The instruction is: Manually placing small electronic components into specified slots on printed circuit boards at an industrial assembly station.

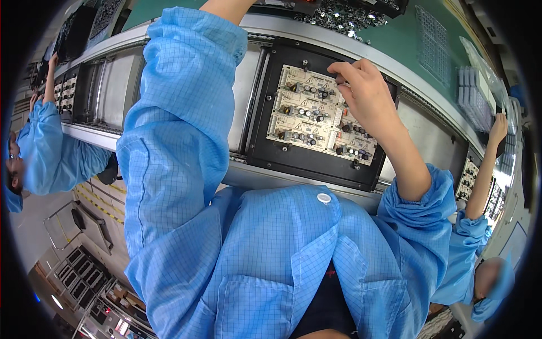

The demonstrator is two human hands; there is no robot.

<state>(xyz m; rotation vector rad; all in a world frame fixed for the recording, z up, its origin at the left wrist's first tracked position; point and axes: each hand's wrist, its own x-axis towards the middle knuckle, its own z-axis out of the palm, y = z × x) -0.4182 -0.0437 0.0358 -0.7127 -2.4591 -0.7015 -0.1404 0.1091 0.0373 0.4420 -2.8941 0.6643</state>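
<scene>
My right hand [366, 96] is over the upper right part of a pale circuit board panel [307, 102]. Its thumb and fingers are pinched together around a small dark piece too hidden to name. The panel carries repeated rows of capacitors and other small components and sits in a black carrier frame [257, 141] with screws along its border. My left forearm [228, 8] reaches up past the top edge of the picture, so the left hand is out of sight.
The carrier rests on a conveyor with a metal rail [339, 42]. Beyond it, a green work surface [395, 48] holds a heap of small metallic parts [344, 20] and clear plastic trays [433, 39]. Co-workers in blue work at the left [68, 152] and right [460, 248], near other boards.
</scene>
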